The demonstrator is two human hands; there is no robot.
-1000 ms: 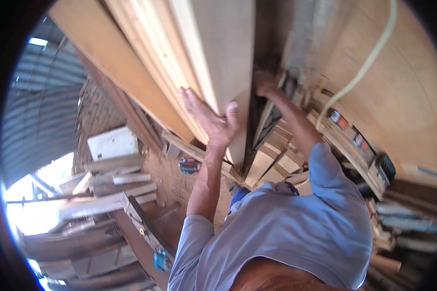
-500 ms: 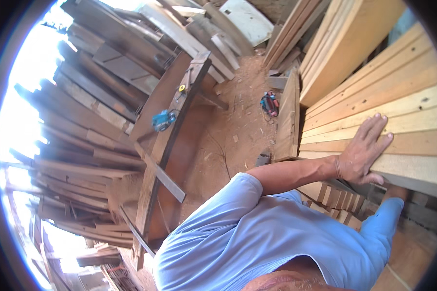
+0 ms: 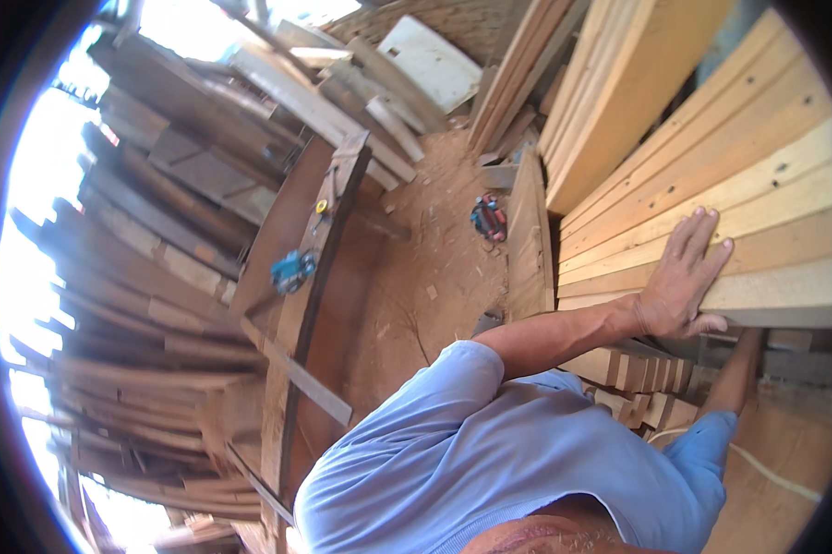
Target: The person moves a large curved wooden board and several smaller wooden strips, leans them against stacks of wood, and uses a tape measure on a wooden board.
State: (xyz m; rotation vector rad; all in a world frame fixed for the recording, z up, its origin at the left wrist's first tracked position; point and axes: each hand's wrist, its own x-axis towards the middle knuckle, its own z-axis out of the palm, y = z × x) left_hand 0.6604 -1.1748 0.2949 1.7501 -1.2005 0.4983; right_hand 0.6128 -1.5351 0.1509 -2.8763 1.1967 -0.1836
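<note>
My left hand (image 3: 679,277) lies palm down on a row of pale planed boards (image 3: 758,198), fingers stretched out and a little apart, thumb near the lowest board's edge. Several of these boards show small dark knots or holes. My right forearm (image 3: 737,369) reaches up beneath that lowest board, and the hand at its end is hidden there. Cut wood blocks (image 3: 630,372) are stacked below the boards, between my two arms.
To the left stands a long wooden bench (image 3: 291,346) with a teal power tool (image 3: 292,272) and a yellow tape measure (image 3: 321,206). A red and teal power tool (image 3: 488,219) sits on the dusty floor. Rough planks (image 3: 157,314) crowd the far left; a pale cord (image 3: 776,475) runs lower right.
The whole view has shifted, with the bench and floor tools now further left in the picture. More of my right forearm shows. My left hand stays flat on the boards.
</note>
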